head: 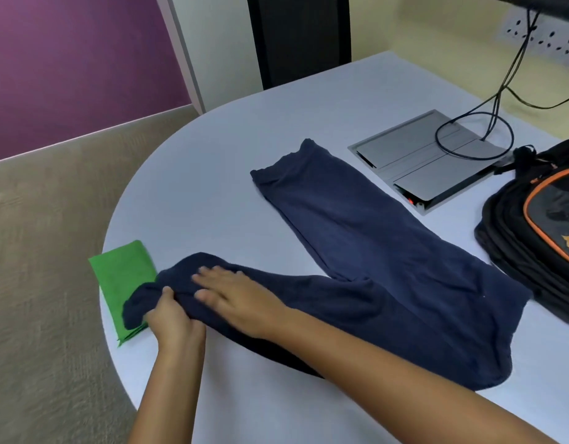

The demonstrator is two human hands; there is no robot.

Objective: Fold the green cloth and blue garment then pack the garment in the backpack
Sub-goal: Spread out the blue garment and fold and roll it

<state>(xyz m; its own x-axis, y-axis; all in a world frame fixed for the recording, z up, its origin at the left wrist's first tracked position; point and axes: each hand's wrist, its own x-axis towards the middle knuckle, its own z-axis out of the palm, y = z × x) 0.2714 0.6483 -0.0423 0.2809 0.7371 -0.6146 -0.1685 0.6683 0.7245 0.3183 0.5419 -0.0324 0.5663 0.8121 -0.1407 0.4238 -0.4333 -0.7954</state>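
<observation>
Blue garment (373, 267), a dark navy pair of trousers, sprawls across the pale round table (232, 155), one leg bent toward the near left edge, the other stretching away. Near its cuff the left hand (169, 318) pinches a bunched fold of fabric, fingers curled round it, while the right hand (235, 293) lies flat on the leg, fingers straight and spread. Beside them the green cloth (123, 277) sits folded, partly under the cuff. Farther right lies the black-and-orange backpack (539, 225), touching the garment.
</observation>
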